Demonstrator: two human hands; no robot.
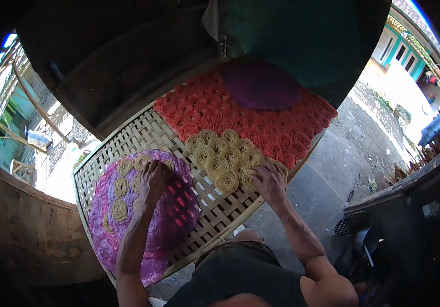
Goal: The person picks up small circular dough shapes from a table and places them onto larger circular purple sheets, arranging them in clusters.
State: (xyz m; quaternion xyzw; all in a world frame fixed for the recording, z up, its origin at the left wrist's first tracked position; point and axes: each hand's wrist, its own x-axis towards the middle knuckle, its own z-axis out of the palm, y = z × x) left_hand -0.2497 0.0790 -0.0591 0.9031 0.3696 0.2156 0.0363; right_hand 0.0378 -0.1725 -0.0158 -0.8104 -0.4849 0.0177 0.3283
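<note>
My left hand reaches over a round purple cloth-like sheet, its fingers bent down among coiled tan strand nests, probably noodles. One tan nest lies in a column on the sheet's left side; the hand and forearm cover others. My right hand is on the front right edge of a packed group of tan nests, thumb and fingers touching the nests there. Whether either hand grips a nest is hidden by the fingers. Behind that group, red-orange nests lie in tight rows.
Everything rests on a woven bamboo rack with a wooden frame. A dark purple round piece covers some red nests at the back. A dark wall or door stands behind. At lower right are a pan and a black perforated item.
</note>
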